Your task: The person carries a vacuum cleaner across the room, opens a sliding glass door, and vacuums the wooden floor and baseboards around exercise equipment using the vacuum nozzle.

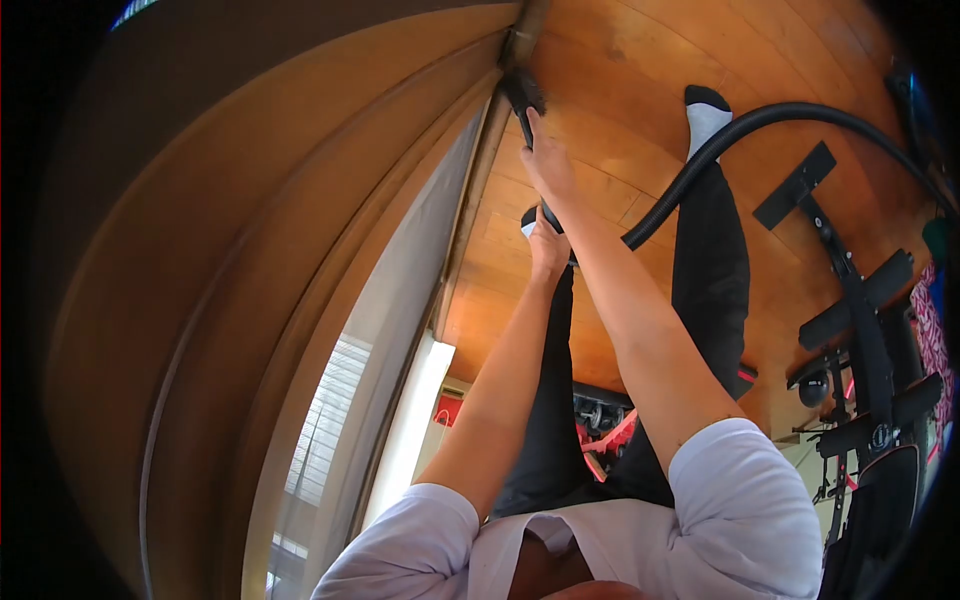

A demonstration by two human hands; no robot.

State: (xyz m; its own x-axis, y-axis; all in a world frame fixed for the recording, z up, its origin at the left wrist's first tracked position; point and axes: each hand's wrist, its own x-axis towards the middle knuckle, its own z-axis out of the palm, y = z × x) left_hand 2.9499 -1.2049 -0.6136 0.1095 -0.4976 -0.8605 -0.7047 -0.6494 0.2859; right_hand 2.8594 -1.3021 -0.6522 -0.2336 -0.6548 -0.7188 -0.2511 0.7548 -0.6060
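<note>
A black vacuum cleaner wand with a brush head [522,92] reaches to the foot of the curtain at the top, with the bristles at the floor's edge. My right hand [549,168] is closed around the wand just behind the brush, one finger stretched along it. Farther back, my left hand [546,246] grips the same wand near its hose end. From there a thick black hose [740,130] arcs over the floor to the right. Part of the wand is hidden behind my hands and right forearm.
A long brown curtain [200,250] hangs on the left, beside a window with a sheer curtain [400,270]. My socked feet stand on the wooden floor [610,90]. At the right is black exercise equipment [855,290] with bars and pads.
</note>
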